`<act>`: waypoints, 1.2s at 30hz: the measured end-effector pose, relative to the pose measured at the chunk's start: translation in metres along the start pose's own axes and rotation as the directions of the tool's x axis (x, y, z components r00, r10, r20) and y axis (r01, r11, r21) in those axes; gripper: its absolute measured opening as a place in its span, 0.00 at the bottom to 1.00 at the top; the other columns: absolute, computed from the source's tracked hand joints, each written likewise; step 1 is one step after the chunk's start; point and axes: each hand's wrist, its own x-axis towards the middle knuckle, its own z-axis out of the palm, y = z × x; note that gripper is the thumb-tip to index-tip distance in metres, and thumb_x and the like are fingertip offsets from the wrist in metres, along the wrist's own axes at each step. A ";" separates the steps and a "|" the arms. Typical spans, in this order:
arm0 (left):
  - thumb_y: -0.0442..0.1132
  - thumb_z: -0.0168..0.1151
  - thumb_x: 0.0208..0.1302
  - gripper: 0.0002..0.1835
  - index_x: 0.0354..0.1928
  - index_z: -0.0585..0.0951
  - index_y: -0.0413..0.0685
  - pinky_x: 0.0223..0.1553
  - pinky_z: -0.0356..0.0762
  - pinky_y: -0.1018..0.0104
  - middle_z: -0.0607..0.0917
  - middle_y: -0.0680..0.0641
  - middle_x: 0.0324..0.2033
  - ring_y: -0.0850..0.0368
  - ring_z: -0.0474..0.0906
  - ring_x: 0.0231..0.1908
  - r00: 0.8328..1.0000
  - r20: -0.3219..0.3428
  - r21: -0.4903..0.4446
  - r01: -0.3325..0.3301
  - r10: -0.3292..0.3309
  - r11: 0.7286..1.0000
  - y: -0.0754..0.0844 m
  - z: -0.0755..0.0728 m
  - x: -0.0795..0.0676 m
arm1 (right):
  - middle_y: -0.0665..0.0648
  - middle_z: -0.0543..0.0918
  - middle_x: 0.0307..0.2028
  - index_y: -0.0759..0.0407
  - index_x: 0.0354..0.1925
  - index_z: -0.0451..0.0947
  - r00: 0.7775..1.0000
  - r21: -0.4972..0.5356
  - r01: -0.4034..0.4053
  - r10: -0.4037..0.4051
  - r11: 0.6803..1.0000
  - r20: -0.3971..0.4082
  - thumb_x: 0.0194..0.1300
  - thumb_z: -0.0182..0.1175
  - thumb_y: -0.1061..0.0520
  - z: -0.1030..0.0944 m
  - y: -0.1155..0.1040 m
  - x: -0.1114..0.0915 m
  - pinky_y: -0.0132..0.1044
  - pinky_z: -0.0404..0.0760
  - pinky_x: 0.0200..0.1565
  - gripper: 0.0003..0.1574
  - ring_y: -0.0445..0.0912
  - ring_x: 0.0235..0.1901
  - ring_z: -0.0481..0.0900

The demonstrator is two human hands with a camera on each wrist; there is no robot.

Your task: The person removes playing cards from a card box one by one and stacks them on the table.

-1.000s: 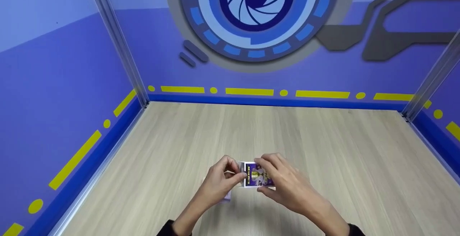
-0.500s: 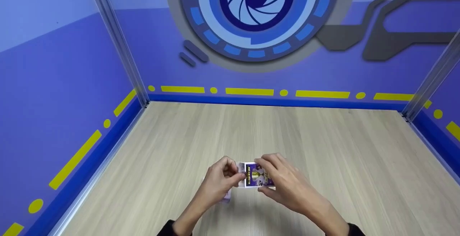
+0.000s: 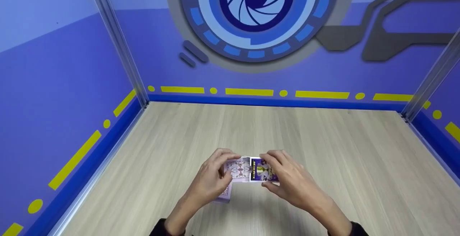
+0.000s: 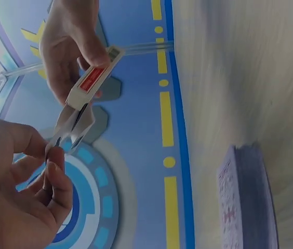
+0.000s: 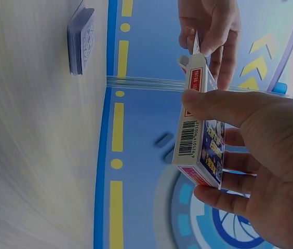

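In the head view my right hand (image 3: 293, 176) grips a small purple and white playing-card box (image 3: 264, 169), thumb on one edge and fingers on the other. My left hand (image 3: 210, 175) pinches a playing card (image 3: 239, 168) with a patterned pink and white back, at the box's left end. Whether it is one card or a few I cannot tell. Its right end meets the box's open end, where a flap (image 5: 184, 62) stands out in the right wrist view. Below my left hand a stack of playing cards (image 3: 223, 194) lies on the table, partly covered by that hand.
A wood-grain table (image 3: 323, 142) lies under the hands. Blue and purple printed panels (image 3: 248, 81) wall it at the back and sides, with metal corner posts (image 3: 120, 45) at the back corners. Both hands and the box are above the tabletop.
My left hand has moved left from the box end, and a patterned card back now shows between hand and box. The box has shifted slightly right and up. More of the stack shows.
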 end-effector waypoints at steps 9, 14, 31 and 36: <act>0.44 0.80 0.56 0.22 0.52 0.85 0.52 0.45 0.82 0.62 0.80 0.56 0.54 0.61 0.80 0.48 0.993 0.034 0.346 -0.120 0.115 0.931 0.004 -0.003 -0.002 | 0.53 0.78 0.58 0.52 0.65 0.75 1.000 -0.008 0.016 -0.016 1.000 -0.008 0.50 0.83 0.50 0.002 0.001 0.000 0.47 0.85 0.46 0.47 0.48 0.56 0.78; 0.50 0.82 0.50 0.27 0.52 0.83 0.54 0.56 0.79 0.56 0.77 0.54 0.55 0.57 0.74 0.57 0.990 0.066 0.440 -0.144 0.129 0.886 0.005 0.001 -0.004 | 0.52 0.77 0.58 0.52 0.66 0.74 0.999 -0.008 0.037 -0.037 0.999 -0.015 0.49 0.84 0.50 0.002 0.001 -0.001 0.48 0.85 0.47 0.48 0.47 0.57 0.77; 0.46 0.80 0.57 0.33 0.63 0.78 0.47 0.64 0.70 0.55 0.75 0.50 0.59 0.54 0.68 0.61 0.992 0.078 0.464 -0.120 0.095 0.878 0.002 -0.013 -0.003 | 0.54 0.78 0.58 0.54 0.66 0.74 0.999 -0.028 -0.050 0.050 0.998 -0.011 0.51 0.82 0.49 -0.003 0.004 0.001 0.48 0.84 0.49 0.48 0.48 0.56 0.78; 0.44 0.79 0.57 0.38 0.68 0.76 0.40 0.63 0.72 0.54 0.75 0.46 0.58 0.53 0.69 0.59 0.992 0.059 0.476 -0.126 0.112 0.870 -0.003 -0.021 -0.003 | 0.57 0.79 0.58 0.58 0.66 0.75 0.994 -0.040 -0.106 0.106 0.994 -0.020 0.51 0.83 0.48 -0.007 0.005 0.001 0.51 0.83 0.50 0.48 0.50 0.55 0.78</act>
